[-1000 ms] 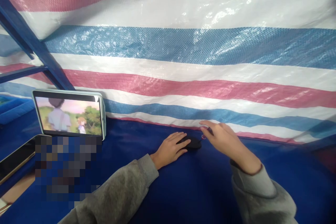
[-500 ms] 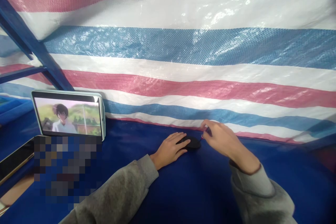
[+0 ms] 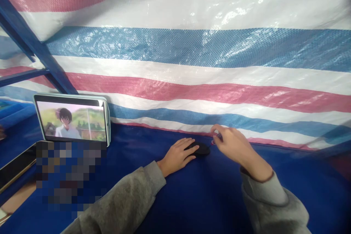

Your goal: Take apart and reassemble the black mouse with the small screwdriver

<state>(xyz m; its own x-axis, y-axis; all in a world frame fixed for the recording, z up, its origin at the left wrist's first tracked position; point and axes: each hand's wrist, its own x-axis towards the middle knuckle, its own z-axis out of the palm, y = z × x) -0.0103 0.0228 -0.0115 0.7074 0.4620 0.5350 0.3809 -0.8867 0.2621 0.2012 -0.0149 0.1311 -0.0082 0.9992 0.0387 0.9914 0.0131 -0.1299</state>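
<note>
A flat black oval object, looking like a computer mouse, lies on the blue tabletop near its back edge. From the left, my left hand grips it, fingers laid across its top and thumb along the near side. Just beyond its right end, my right hand is closed in a pinch on a small screwdriver. Its thin shaft slants down to the mouse's right edge; whether the tip touches is too small to tell. The fingers hide most of the handle.
A phone in a pale case stands on its side at the left, playing a cartoon. Before it lie a dark phone, a blurred-out patch and part of another person's arm. A striped plastic sheet hangs behind; a blue metal frame rises left.
My right hand has shifted very slightly rightward, and a bit more of the screwdriver shows. My left hand and the mouse stay put. Something dark, perhaps a hand, appears at the far left edge.
</note>
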